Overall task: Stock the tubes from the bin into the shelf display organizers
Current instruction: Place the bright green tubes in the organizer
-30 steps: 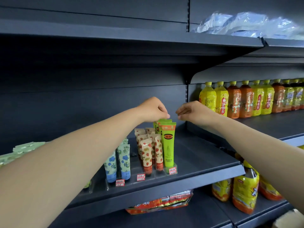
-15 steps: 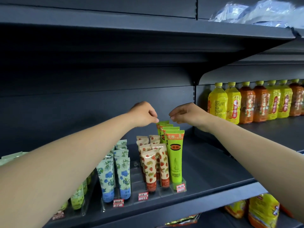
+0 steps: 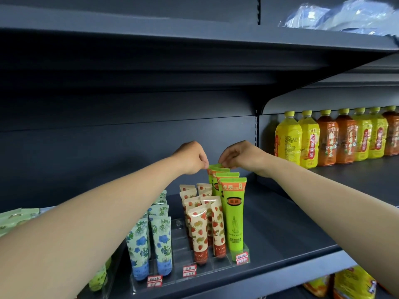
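Observation:
A clear acrylic organizer (image 3: 218,269) stands on the dark shelf (image 3: 287,238). Its right lane holds a row of bright green tubes (image 3: 234,214), upright with crimped ends up. Strawberry-print tubes (image 3: 199,229) fill the middle lanes and blue-flower tubes (image 3: 160,242) the left ones. Both hands reach to the rearmost green tube (image 3: 214,166). My left hand (image 3: 191,157) pinches the left corner of its top edge, and my right hand (image 3: 238,155) pinches the right corner. The bin is out of view.
Pale green tubes (image 3: 13,219) sit in another organizer at far left, partly behind my left forearm. Yellow and orange drink bottles (image 3: 336,139) line the neighbouring shelf bay on the right. Plastic-wrapped goods (image 3: 343,15) lie on the shelf above. Snack bags (image 3: 345,283) fill the shelf below.
The view has moved closer and lower on the shelf. Both hands have come together over the back of the green row and now pinch the top of the rearmost tube.

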The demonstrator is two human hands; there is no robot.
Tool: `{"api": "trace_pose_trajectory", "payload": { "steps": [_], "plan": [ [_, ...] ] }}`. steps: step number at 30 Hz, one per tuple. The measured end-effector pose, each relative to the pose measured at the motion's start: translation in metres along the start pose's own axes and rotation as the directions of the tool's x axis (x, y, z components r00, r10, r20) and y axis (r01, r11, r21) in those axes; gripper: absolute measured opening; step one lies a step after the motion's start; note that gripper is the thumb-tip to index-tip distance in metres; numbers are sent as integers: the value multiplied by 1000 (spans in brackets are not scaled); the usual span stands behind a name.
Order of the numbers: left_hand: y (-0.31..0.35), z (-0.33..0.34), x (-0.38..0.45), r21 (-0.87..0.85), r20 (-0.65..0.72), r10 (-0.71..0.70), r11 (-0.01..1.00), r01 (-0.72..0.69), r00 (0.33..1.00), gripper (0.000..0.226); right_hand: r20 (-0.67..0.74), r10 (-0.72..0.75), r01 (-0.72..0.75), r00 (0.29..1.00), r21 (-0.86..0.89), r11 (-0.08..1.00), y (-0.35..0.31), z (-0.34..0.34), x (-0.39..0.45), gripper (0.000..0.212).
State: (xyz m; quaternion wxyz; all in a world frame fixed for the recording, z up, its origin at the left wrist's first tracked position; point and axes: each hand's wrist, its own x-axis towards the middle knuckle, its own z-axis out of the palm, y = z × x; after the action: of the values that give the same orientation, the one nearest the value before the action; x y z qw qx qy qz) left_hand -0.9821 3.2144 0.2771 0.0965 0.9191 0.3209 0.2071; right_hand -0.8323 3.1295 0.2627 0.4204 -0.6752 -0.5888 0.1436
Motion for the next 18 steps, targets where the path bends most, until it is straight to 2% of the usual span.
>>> {"api": "trace_pose_trajectory", "payload": {
  "steps": [5, 10, 15, 18],
  "plan": [
    [-3, -1, -2, -17, 4, 28, 999, -28, 1000, 13, -8, -12, 12, 1000, -53, 999, -3, 0, -1, 14],
    [-2, -11, -7, -84, -24, 84, 993, -86, 996, 21, -69, -89, 80, 994, -131, 988, -12, -15, -15, 7],
    [5, -10, -14, -16, 50, 158, 987, -157, 986, 20, 104, -30, 44, 994, -134, 990, -18, -23, -31, 11],
    [9, -6, -15, 41, 48, 166, 985, -168, 985, 17, 144, -2, 26, 990, -162, 986, -17, -21, -33, 13]
  ]
}}
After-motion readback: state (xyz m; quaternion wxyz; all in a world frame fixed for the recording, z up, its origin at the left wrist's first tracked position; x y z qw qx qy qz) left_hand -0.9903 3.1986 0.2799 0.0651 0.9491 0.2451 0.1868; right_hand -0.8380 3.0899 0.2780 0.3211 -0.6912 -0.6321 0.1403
